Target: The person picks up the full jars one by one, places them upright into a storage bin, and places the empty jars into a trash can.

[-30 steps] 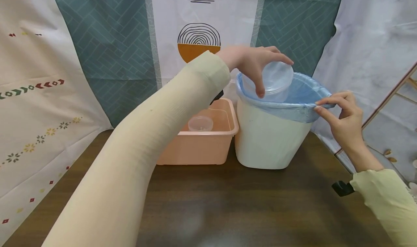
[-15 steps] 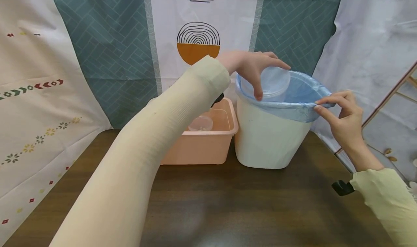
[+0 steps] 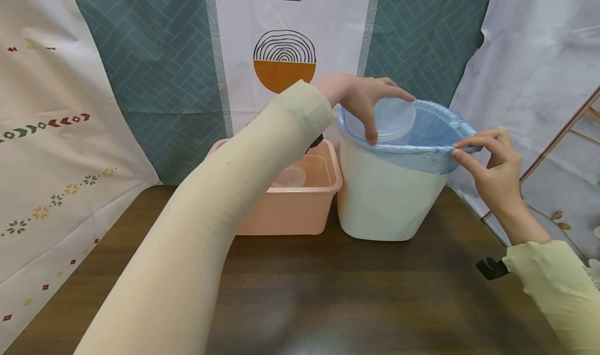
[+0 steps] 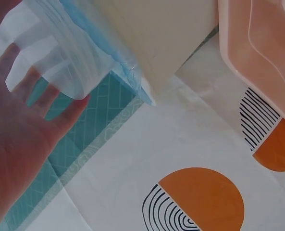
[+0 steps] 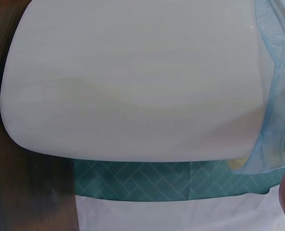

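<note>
My left hand (image 3: 361,99) grips a clear round plastic tub (image 3: 397,116) from above, fingers and thumb spread around its sides. The tub is tilted and partly inside the mouth of a whitish trash can (image 3: 389,204), near its left rim. In the left wrist view, the fingers curve around the translucent tub (image 4: 68,53) beside the bag's edge. A light blue trash bag (image 3: 433,128) lines the can and folds over its rim. At the right corner my right hand (image 3: 494,170) pinches the bag's edge between thumb and fingers; the right wrist view mostly shows the can's wall (image 5: 137,86).
A pink plastic basin (image 3: 292,209) stands left of the can, close beside it. In it is another clear round container (image 3: 291,177), partly behind my left forearm. Both stand on a dark wooden table (image 3: 356,287), with patterned cloth (image 3: 164,74) hanging behind.
My left hand has lowered slightly with the tub, which sits deeper in the bag-lined mouth. My right hand keeps pinching the bag's edge in the same place.
</note>
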{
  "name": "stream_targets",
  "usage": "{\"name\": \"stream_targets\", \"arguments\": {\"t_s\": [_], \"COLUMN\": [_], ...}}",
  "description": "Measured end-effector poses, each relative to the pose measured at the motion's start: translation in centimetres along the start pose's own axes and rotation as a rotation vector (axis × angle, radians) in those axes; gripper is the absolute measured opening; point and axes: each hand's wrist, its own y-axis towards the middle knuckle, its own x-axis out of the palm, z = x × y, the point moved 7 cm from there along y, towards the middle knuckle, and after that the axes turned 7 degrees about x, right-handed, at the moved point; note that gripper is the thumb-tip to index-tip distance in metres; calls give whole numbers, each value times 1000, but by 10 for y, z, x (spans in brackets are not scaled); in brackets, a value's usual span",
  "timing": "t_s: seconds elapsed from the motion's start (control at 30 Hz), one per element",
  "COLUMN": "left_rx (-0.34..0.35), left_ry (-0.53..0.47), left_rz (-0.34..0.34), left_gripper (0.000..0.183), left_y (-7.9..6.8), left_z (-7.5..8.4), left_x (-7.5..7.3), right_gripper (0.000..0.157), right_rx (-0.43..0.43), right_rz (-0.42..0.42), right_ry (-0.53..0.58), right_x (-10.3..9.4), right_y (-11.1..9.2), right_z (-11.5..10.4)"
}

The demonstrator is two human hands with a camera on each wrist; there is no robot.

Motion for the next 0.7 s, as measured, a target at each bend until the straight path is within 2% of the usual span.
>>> {"name": "stream_targets", "arguments": {"t_s": [0.7], "left_rx": [-32], "left_ry": [-33], "left_rz": [-41], "left_gripper": [102], "left_y": [-1], "left_z": [0], "left_x": [1], "right_gripper": [12], "right_rx": [13], "right_rz": [5], "right_ry": [-4], "right_x": [0], "right_y": [0], "right_z": [-3]}}
